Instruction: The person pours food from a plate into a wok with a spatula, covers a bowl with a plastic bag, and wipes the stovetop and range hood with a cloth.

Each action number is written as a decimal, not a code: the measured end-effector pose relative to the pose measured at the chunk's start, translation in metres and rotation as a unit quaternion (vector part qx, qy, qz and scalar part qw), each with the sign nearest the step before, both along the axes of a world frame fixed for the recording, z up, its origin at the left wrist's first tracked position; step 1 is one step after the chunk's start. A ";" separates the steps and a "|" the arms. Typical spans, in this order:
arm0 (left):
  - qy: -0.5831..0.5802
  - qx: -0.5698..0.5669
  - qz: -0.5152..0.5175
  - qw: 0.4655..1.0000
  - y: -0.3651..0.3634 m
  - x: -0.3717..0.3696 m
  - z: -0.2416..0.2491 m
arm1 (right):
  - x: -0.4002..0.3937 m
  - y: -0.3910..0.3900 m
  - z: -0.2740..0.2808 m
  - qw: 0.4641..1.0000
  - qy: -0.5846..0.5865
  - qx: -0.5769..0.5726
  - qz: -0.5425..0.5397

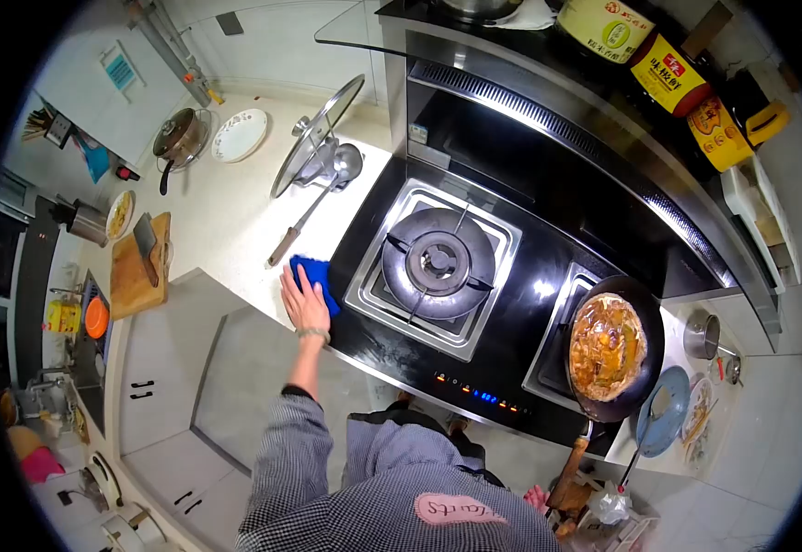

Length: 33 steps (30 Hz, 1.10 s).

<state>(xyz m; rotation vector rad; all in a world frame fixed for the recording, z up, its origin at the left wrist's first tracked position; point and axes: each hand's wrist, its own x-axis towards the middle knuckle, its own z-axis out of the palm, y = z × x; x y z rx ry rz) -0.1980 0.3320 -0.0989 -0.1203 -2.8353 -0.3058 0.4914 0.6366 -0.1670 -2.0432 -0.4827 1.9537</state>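
Note:
My left hand (303, 302) presses a blue cloth (321, 278) onto the white counter beside the left edge of the black gas stove (364, 336). Its fingers lie over the cloth, which is bunched under and beside them. Only the fingertips of my right hand (537, 498) show past the apron at the lower right, near the wooden pan handle (567, 469); what they hold, if anything, is hidden. A black frying pan (653, 322) with browned, saucy food (608, 348) stands on the right burner. No pot is on the left burner (439, 263).
A ladle (309, 216) and an upright glass lid (323, 129) stand behind my left hand. Farther left are a plate (239, 135), a lidded pot (181, 133), and a cleaver (146, 241) on a cutting board (134, 285). A blue plate (666, 428) lies right of the pan. The range hood (530, 110) overhangs the stove.

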 end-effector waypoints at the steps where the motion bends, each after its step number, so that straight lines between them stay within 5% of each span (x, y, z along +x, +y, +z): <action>1: 0.000 -0.004 -0.007 1.000 -0.003 -0.014 0.001 | 0.002 -0.002 -0.002 1.000 -0.004 -0.002 0.004; 7: -0.074 0.033 -0.226 0.971 0.016 0.096 0.017 | 0.013 -0.017 -0.028 0.999 -0.029 -0.023 0.001; 10: -0.119 0.009 -0.238 0.964 0.009 0.092 0.010 | 0.021 -0.024 -0.044 0.999 -0.038 -0.034 -0.007; 13: -0.058 0.047 -0.159 0.984 0.029 0.030 0.020 | 0.022 -0.029 -0.053 0.998 -0.045 -0.039 -0.006; 19: 0.037 0.172 -0.277 0.945 0.115 -0.137 -0.010 | -0.002 -0.034 -0.039 0.997 -0.062 -0.027 0.021; 24: -0.094 0.166 -0.232 0.954 0.233 -0.216 -0.013 | -0.003 -0.050 -0.026 0.997 -0.069 -0.017 0.016; 25: -0.168 0.161 -0.213 0.949 0.253 -0.215 -0.003 | -0.001 -0.054 -0.025 0.997 -0.071 -0.015 0.015; 26: -0.136 -0.012 -0.266 0.954 0.277 -0.196 0.028 | 0.001 -0.059 -0.024 0.997 -0.072 -0.017 0.013; 27: -0.102 -0.064 -0.289 0.950 0.300 -0.193 0.013 | 0.003 -0.064 -0.023 0.997 -0.074 -0.018 0.009; 33: -0.114 -0.093 -0.371 0.917 0.387 -0.106 0.027 | 0.013 -0.082 -0.025 0.997 -0.075 -0.023 0.000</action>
